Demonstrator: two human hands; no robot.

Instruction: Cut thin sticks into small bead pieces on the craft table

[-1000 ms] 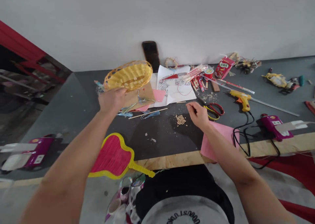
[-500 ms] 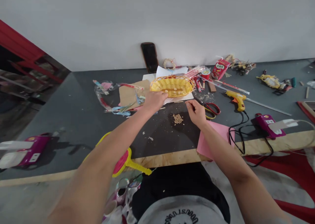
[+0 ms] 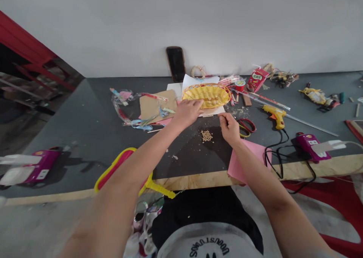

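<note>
A yellow woven basket [image 3: 206,95] lies at the back of the dark table on white paper. My left hand [image 3: 188,111] is at its front left edge, palm down, fingers reaching toward the basket; whether it grips anything does not show. My right hand [image 3: 229,128] is closed in a pinch to the right, above the table, and what is between its fingertips is too small to make out. Between and below the hands lies a small pile of pale pellets [image 3: 207,136]. A thin stick [image 3: 208,116] lies in front of the basket.
Red-and-yellow scissors [image 3: 247,127], a yellow glue gun [image 3: 275,115] with a black cord and pink paper [image 3: 249,157] are on the right. A phone [image 3: 176,64] leans on the wall. Purple power strips [image 3: 312,147] stand at both sides. A yellow-edged pink object [image 3: 116,167] lies under my left forearm.
My left hand has shifted slightly right along the basket, with its fingers more spread. The whole view has shifted a little. My right hand remains pinched near the same spot.
</note>
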